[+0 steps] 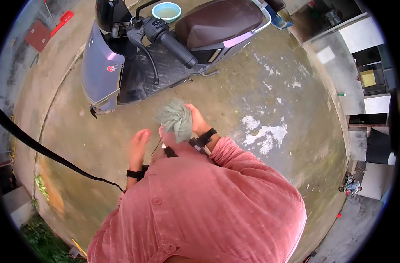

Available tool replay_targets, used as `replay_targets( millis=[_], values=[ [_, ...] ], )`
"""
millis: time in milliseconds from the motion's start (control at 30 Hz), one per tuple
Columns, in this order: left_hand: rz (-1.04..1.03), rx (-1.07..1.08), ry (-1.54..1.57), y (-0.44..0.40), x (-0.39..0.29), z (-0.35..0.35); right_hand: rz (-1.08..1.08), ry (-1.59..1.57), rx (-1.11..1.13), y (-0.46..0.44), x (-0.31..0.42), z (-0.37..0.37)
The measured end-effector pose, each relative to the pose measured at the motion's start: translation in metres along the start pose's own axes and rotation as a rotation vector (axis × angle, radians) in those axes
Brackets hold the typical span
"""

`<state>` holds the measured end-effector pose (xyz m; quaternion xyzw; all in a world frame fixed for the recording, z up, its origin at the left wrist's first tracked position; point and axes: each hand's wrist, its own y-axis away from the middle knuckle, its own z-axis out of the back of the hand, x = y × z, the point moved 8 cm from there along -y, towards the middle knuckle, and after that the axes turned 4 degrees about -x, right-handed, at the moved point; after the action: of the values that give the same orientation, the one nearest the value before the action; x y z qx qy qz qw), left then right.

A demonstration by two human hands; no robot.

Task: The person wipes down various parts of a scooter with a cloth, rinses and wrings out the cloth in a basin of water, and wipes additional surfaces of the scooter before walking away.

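A crumpled, twisted grey-green cloth (pixel 176 118) is gripped in my right hand (pixel 197 119), in front of my body. Apart from the cloth and to its left, my left hand (pixel 139 143) is raised with its fingers stretched out, holding nothing; it is slightly blurred. Both wrists wear black straps. Beyond my hands stands a purple-grey scooter (pixel 97 72) with a brown seat (pixel 219 22). Its black handlebar grip (pixel 178 49) and brake lever (pixel 149 61) point toward me.
Behind the scooter sits a light blue basin (pixel 166 10) on the concrete ground (pixel 235 175), which has white patches. At the upper left are a red dustpan (pixel 62 24) and a reddish board (pixel 38 35). A black cable (pixel 55 153) crosses the left side. Buildings line the right.
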<state>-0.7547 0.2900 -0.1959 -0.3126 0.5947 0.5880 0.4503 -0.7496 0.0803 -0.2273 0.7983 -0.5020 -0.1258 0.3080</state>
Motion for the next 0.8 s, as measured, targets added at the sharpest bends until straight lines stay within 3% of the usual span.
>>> replay_targets(
  millis=[100,200,267,300,333,433,467,533,567,633,667,733,800],
  values=[
    [0.15,0.152,0.313,0.0,-0.008,-0.044,-0.094,0.016,0.164,0.004,-0.003,-0.019],
    [0.181,0.287,0.507,-0.023,-0.012,-0.08,0.029,0.054,0.17,-0.011,0.008,-0.029],
    [0.074,0.247,0.415,-0.039,-0.032,-0.095,0.569,0.691,-0.194,-0.002,0.059,-0.024],
    [0.163,0.129,0.434,-0.045,-0.037,-0.096,0.497,0.734,-0.03,-0.015,0.065,-0.02],
    [0.25,0.009,0.452,-0.051,-0.037,-0.099,0.503,0.733,-0.026,-0.017,0.077,-0.015],
    [0.113,-0.043,0.456,-0.081,-0.051,-0.129,0.712,0.903,-0.288,-0.005,0.114,0.015],
    [0.107,-0.046,0.456,-0.092,-0.056,-0.143,0.714,0.904,-0.282,-0.004,0.126,0.02],
    [0.03,0.137,0.272,-0.107,-0.079,-0.192,0.095,0.204,-0.344,0.002,0.115,0.047],
    [0.034,0.129,0.273,-0.118,-0.083,-0.213,0.055,0.14,-0.051,0.002,0.131,0.033],
    [-0.009,0.654,0.021,-0.117,-0.095,-0.3,0.11,0.101,0.006,0.003,0.188,0.051],
    [0.005,0.65,0.025,-0.12,-0.101,-0.321,0.175,0.064,0.063,0.006,0.221,0.058],
    [-0.214,0.801,-0.164,-0.116,-0.142,-0.371,0.375,0.044,-0.08,0.016,0.295,0.081],
    [-0.121,0.771,-0.187,-0.123,-0.16,-0.386,0.519,-0.006,-0.161,0.026,0.374,0.092]
  ],
)
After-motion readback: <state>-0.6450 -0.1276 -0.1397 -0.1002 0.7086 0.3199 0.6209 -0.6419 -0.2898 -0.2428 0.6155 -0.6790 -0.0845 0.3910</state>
